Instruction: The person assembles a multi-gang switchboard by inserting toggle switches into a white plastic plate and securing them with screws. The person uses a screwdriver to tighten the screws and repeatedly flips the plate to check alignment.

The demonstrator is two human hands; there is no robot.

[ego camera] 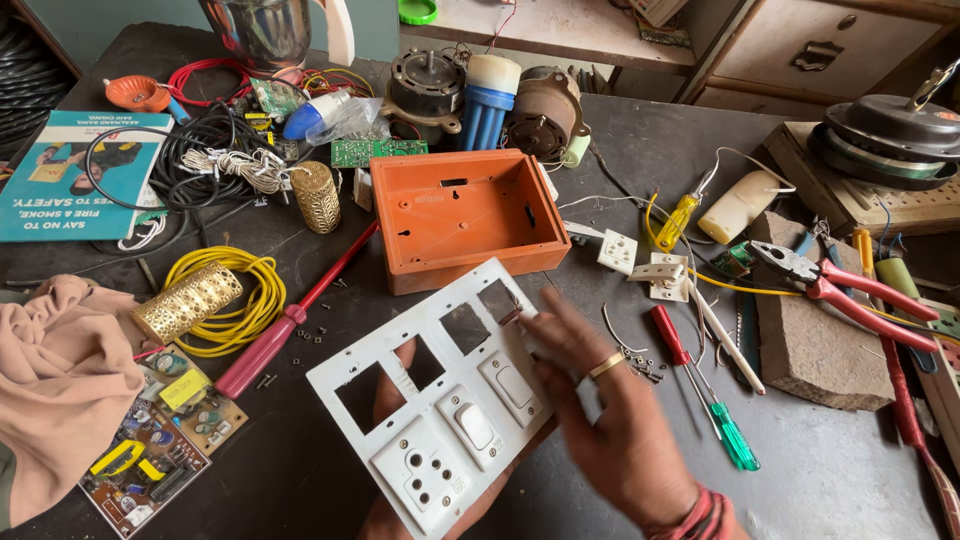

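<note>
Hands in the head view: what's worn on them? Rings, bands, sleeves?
The right hand is bare, with a gold ring on one finger and red thread bands around the wrist. The left hand is mostly hidden; nothing worn shows. No sleeves visible.

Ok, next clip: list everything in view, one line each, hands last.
Switch plate: one, white, front centre.
Box: one, orange, open, behind plate.
Wire coil: one, yellow, left.
Big screwdriver: one, red, beside coil.
Small screwdrivers: two, red and green, right.
Pliers: one, red-handled, on a block, right.
Motors: two, back centre.
Circuit board: one, front left.
Cloth: one, pink, far left.
Left hand: under plate, holding it.
Right hand: ringed, fingers on plate's right edge.
</note>
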